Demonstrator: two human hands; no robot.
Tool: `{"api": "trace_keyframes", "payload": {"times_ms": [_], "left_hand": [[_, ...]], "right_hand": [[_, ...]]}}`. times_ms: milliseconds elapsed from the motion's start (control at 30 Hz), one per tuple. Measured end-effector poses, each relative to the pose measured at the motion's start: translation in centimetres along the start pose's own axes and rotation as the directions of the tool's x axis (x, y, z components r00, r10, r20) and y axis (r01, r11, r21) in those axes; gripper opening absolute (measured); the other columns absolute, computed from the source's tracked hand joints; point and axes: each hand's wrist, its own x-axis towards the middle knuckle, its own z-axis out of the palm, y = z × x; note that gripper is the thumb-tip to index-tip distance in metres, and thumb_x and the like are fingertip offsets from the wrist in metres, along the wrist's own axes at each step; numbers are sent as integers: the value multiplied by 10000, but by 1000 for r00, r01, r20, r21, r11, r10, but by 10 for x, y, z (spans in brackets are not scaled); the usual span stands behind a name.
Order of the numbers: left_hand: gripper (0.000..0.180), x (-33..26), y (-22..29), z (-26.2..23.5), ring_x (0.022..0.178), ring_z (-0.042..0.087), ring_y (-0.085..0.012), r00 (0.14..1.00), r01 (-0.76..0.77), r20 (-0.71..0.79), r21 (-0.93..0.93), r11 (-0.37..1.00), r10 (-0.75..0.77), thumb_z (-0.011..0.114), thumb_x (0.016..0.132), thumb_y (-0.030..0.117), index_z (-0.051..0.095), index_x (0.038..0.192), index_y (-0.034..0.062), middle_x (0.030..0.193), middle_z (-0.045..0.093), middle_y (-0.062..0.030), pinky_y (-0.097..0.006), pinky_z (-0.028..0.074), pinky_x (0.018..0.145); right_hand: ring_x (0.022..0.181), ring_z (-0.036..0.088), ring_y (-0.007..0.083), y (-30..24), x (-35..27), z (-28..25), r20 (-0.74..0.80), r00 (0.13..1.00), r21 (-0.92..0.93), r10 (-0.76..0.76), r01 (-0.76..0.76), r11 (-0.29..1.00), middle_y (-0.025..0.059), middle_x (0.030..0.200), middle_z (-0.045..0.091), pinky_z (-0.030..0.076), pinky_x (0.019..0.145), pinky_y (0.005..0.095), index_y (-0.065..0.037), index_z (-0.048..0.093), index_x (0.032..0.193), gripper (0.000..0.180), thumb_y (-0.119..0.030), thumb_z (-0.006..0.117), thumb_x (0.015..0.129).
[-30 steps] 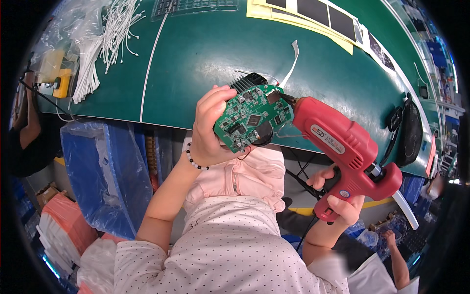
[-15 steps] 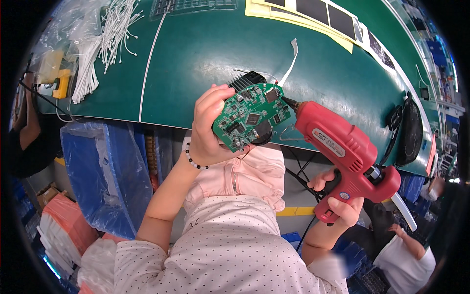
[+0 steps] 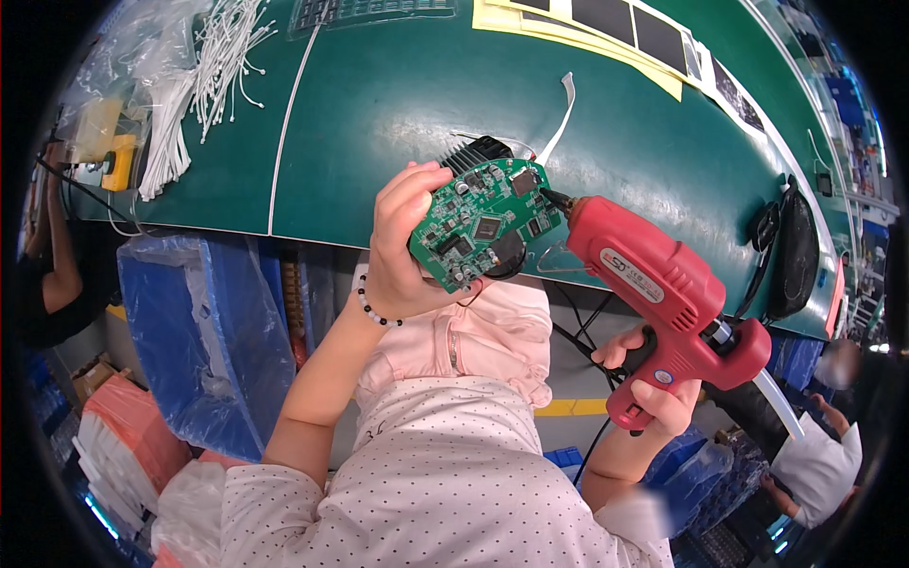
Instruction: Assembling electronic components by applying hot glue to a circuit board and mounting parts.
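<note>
My left hand [image 3: 400, 232] is closed round the left edge of a green circuit board [image 3: 473, 216], tilted with its chips facing up. A black finned heat sink [image 3: 476, 156] juts out behind the board, and a flat white ribbon cable [image 3: 561, 118] extends from its upper end. In my right hand [image 3: 663, 398] is a red hot glue gun [image 3: 653, 275], held by its grip. The gun's dark nozzle meets the board's right edge; whether it touches I cannot tell. A translucent glue stick [image 3: 780, 407] pokes out of its back end.
White cable ties [image 3: 222, 71] lie at the far left of the green table [image 3: 369, 114], beside a yellow tool [image 3: 119, 161]. Yellow-edged sheets [image 3: 587, 43] lie at the back, a black pouch [image 3: 793, 251] at the right. A blue lined bin [image 3: 204, 341] stands below the table edge.
The board and glue gun have shifted very slightly left together. At the lower right, a person in white has moved; at the far left, another person's arm has shifted.
</note>
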Motion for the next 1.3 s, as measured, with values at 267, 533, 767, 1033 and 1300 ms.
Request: {"api": "trace_keyframes", "payload": {"times_ms": [267, 533, 767, 1033, 1300], "left_hand": [[877, 1, 1, -1, 1033, 481, -358, 1000, 1, 11, -6, 1000, -1, 798, 572, 323, 277, 1225, 57, 1167, 451, -212, -482, 371, 915], [972, 1, 0, -2, 1055, 478, -345, 999, -15, 47, 57, 998, 13, 832, 523, 341, 237, 1229, 37, 1144, 432, -231, -479, 383, 915], [867, 2, 1, -1, 1035, 483, -365, 1000, -2, 7, 4, 1000, 2, 789, 588, 337, 277, 1228, 55, 1169, 451, -216, -486, 376, 912], [977, 2, 2, -3, 1056, 474, -351, 999, 34, 35, 31, 999, -35, 837, 493, 267, 234, 1228, 39, 1156, 418, -250, -441, 395, 909], [996, 6, 4, -4, 1056, 473, -356, 996, 82, 44, -7, 997, -82, 847, 482, 249, 233, 1238, 38, 1174, 410, -240, -444, 400, 900]], "right_hand": [[738, 558, 279, 1, 2, -2, 49, 999, 8, 1, -1, 1000, 180, 839, 553, 459, 699, 399, 114, 462, 1066, 605, -67, 539, 494], [742, 561, 282, -1, 2, 0, 39, 999, -2, -12, 12, 1000, 183, 833, 552, 460, 708, 402, 116, 463, 1062, 595, -65, 539, 500], [735, 565, 284, -4, 2, 1, 16, 1000, -17, -10, 10, 1000, 183, 824, 555, 460, 713, 398, 117, 470, 1047, 585, -85, 554, 504], [708, 597, 323, -6, 14, -1, 48, 999, -58, 18, -15, 998, 199, 798, 558, 505, 609, 364, 86, 476, 912, 515, -190, 591, 492], [927, 560, 421, 4, 41, -17, 385, 922, 239, 41, -142, 961, 215, 876, 558, 522, 609, 324, 48, 427, 1032, 501, -158, 579, 600]]}}
